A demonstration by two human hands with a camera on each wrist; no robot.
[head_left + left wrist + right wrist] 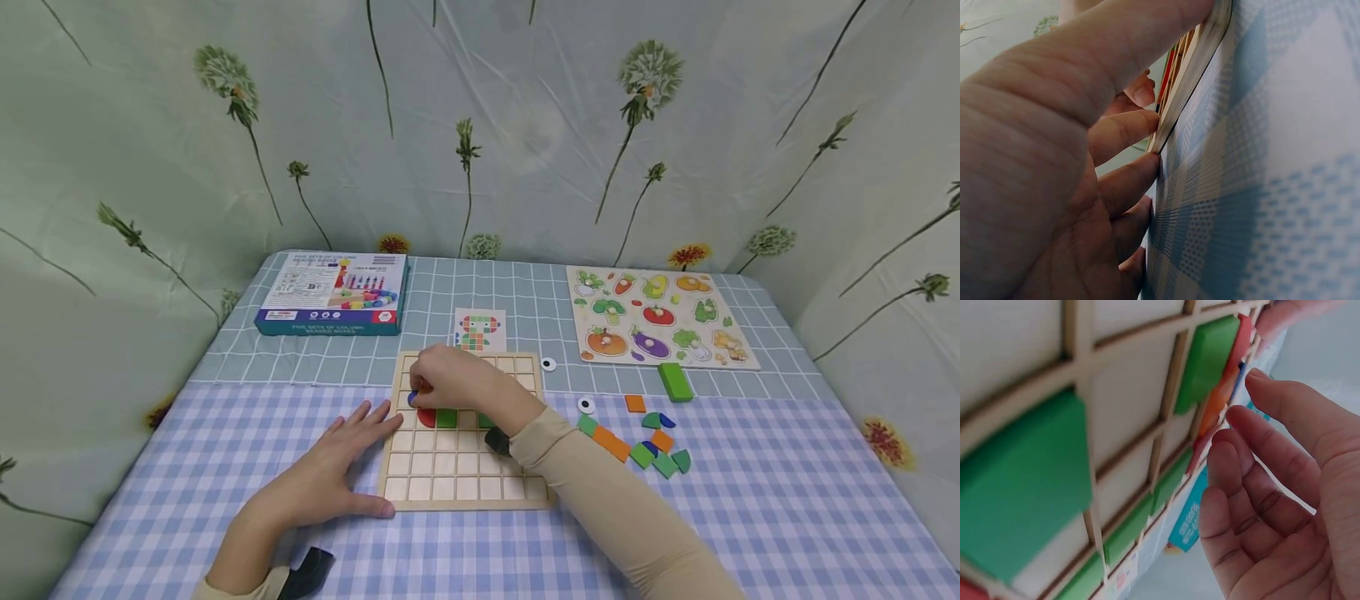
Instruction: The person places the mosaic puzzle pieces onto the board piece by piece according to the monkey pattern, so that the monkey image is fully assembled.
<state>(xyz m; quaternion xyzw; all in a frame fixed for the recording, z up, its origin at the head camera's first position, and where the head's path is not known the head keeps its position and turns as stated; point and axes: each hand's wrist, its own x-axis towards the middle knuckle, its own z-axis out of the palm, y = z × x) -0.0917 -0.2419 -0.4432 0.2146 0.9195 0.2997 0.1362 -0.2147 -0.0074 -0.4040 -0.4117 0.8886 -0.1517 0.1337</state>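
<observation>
A wooden grid board lies on the checked cloth. My left hand is spread at its left side, thumb and fingertips resting against the edge. My right hand reaches over the upper left of the board. Its thumb and index finger are at either end of a small blue piece in the left column and pinch it. Beside that piece are an orange piece, a red curved piece and a green square. Another green square sits farther right; the right forearm hides part of the board.
Loose orange, green and blue pieces lie right of the board, with two eye discs near them. A pattern card lies behind the board. Farther back are a boxed set, a vegetable puzzle and a green block.
</observation>
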